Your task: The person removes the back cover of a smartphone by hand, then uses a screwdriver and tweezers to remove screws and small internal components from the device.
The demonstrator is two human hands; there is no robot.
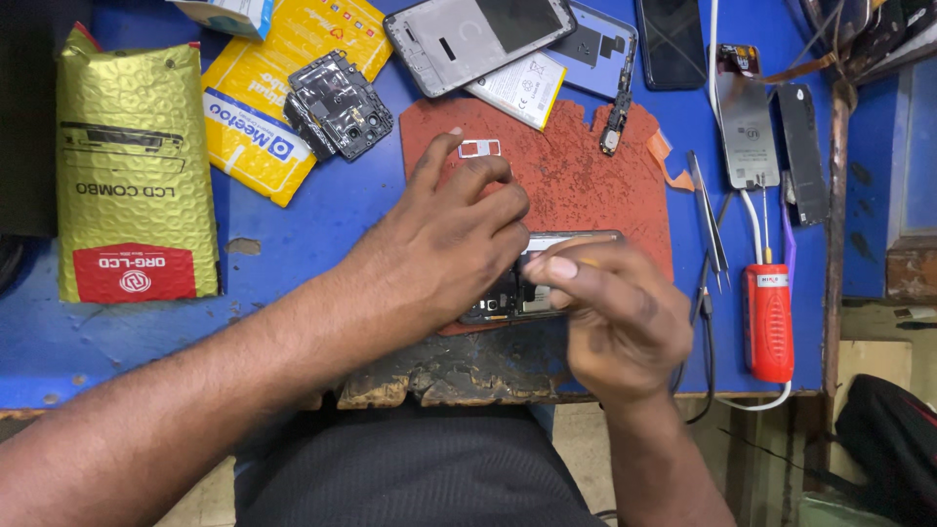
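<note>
The opened phone [522, 293] lies on the red mat [586, 185] at the middle of the blue counter [322, 224]. The left hand [449, 244] presses down on it with curled fingers. The right hand [615, 312] pinches a thin tool [589, 262] over it. At 3 o'clock lie tweezers [712, 224] and a red device [769, 322].

Mostly buried under both hands: the opened phone [527, 288], only a strip of its innards showing between left hand [444, 244] and right hand [610, 312]. Pinched in the right fingertips [561, 265], something thin and yellowish (too small to tell what). Cut off at the top edge: white box [229, 15], dark phone [672, 39]. Lower right, black bag [893, 449] clipped by the frame.
</note>
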